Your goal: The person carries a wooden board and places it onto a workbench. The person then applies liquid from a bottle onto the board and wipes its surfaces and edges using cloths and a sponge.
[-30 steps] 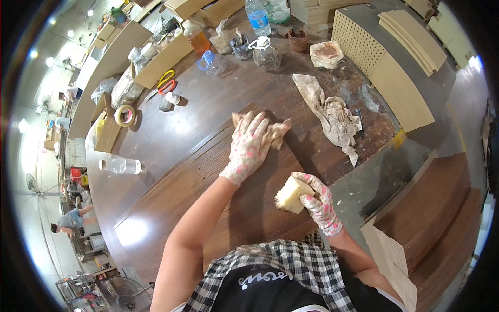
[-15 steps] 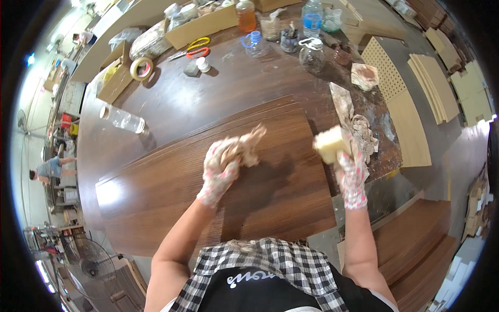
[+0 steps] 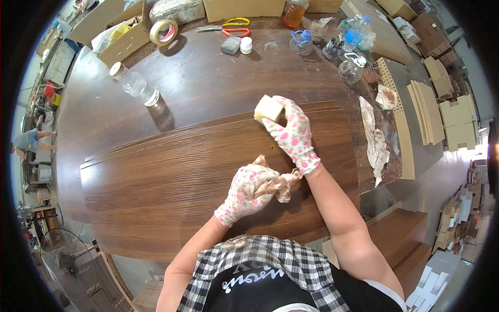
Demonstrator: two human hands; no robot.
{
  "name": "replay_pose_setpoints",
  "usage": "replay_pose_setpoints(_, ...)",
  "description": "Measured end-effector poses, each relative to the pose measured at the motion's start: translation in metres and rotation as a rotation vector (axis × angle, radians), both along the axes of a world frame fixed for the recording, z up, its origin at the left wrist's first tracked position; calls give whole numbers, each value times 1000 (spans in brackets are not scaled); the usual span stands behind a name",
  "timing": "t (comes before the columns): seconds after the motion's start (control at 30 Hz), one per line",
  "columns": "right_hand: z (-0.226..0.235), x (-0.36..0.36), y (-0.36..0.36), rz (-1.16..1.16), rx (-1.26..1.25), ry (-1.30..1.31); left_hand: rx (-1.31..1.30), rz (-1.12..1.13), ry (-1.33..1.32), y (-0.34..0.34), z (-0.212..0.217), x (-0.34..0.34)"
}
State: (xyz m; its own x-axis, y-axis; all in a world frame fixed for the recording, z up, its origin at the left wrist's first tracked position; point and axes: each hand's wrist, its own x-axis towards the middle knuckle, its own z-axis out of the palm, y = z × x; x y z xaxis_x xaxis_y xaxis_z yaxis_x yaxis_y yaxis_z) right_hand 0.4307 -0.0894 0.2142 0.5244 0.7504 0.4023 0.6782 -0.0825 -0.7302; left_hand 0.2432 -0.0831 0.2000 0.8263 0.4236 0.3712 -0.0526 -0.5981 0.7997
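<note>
Several dark brown wood-grain boards [image 3: 171,192] lie stacked on the table in front of me. My left hand [image 3: 245,191], in a white glove with a pink flower print, is closed around a stained, crumpled rag [image 3: 278,188] over the middle of the top board. Farther off, my right hand [image 3: 293,132], gloved alike, grips a pale yellow sponge block [image 3: 269,108] between thumb and fingers near the boards' far edge. The sponge's underside is hidden, so I cannot tell whether it touches the board.
A capped clear bottle [image 3: 135,84] lies at the left. Toward the back are scissors [image 3: 228,28], a tape roll [image 3: 163,33], a grey block [image 3: 231,47] and a small white bottle [image 3: 246,46]. Several plastic bottles [image 3: 301,43] stand back right. Another stained cloth [image 3: 375,148] hangs along the right edge.
My right hand has swung left with the sponge, from the boards' right edge to their far edge. My left hand has moved slightly nearer and right with the rag. The whole view has shifted.
</note>
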Motion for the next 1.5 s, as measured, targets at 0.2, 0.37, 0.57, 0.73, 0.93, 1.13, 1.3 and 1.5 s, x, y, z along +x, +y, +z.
replay_pose_setpoints(0.2,-3,11,-11,-141,-146,-10,-107,-82,34,9,-3,-9)
replay_pose_setpoints(0.37,5,57,-45,-375,-83,26,-81,-98,-25,7,-3,-4)
replay_pose_setpoints(0.57,6,5,-14,-84,-117,-192,-13,-62,13,7,-8,-12)
replay_pose_setpoints(0.73,-3,89,-59,-291,-137,-228,-41,-79,19,5,-7,-7)
replay_pose_setpoints(0.93,11,184,-111,-566,-305,-314,-33,-72,40,5,-4,-5)
replay_pose_setpoints(1.13,3,136,-79,-416,-209,-237,-37,-86,1,8,-5,-10)
replay_pose_setpoints(1.3,5,63,-43,-368,-282,-327,-107,-122,24,16,-1,-46)
replay_pose_setpoints(1.5,5,-74,32,-67,-178,-328,-81,-30,3,36,7,-109)
